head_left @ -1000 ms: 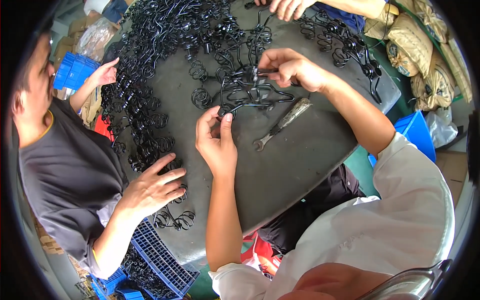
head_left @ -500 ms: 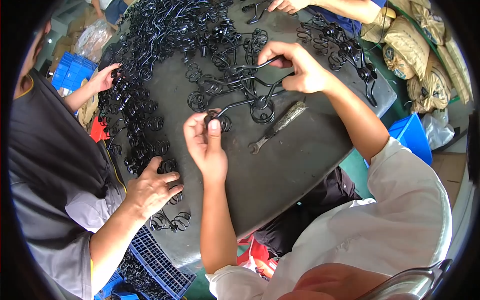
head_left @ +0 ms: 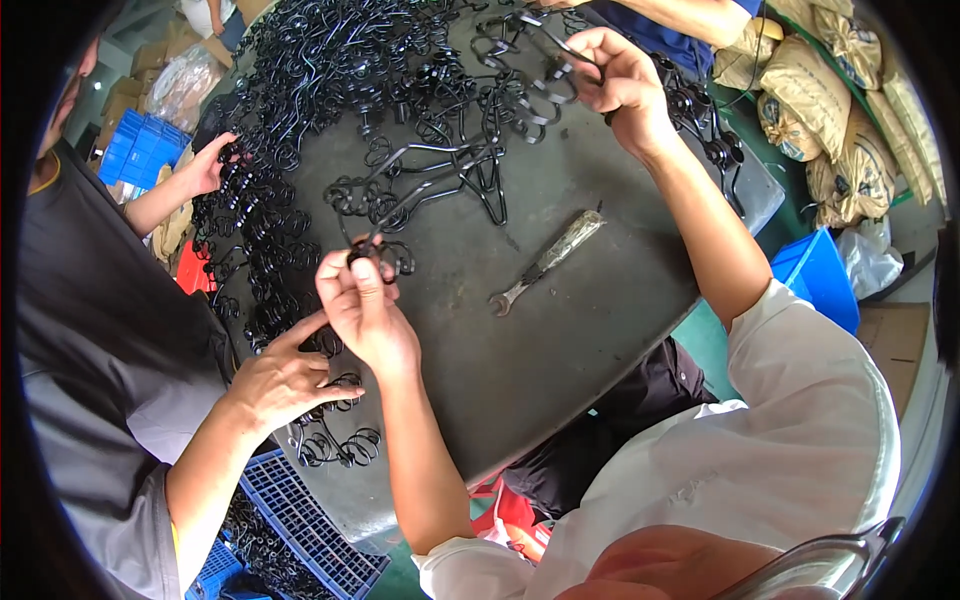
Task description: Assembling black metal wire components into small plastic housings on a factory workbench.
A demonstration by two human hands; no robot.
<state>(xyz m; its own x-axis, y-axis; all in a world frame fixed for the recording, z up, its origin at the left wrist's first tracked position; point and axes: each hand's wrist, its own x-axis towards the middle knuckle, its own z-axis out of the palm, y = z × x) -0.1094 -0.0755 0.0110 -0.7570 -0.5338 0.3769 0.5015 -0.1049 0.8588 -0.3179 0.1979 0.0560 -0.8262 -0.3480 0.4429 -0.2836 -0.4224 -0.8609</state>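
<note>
My left hand (head_left: 372, 315) pinches the coiled end of a black bent wire spring (head_left: 412, 200), whose long arms reach away over the table (head_left: 590, 340). Farther off to the right, my right hand (head_left: 630, 92) grips another black coiled wire spring (head_left: 540, 40), raised and slightly blurred. Between and below them lies an open-end wrench (head_left: 545, 262) with a worn, pale handle. A large tangled heap of black wire springs (head_left: 330, 70) covers the far left of the table.
At the left, a co-worker's hand (head_left: 280, 380) rests by a row of coils. Another person's arm (head_left: 690, 18) reaches in from the far side. Blue crates (head_left: 145, 145) stand on the left, a blue bin (head_left: 815, 275) and stacked sacks (head_left: 805, 90) on the right.
My hands have moved apart: the left toward the left and nearer, the right farther away with a wire spring. The co-worker's near hand has shifted slightly left.
</note>
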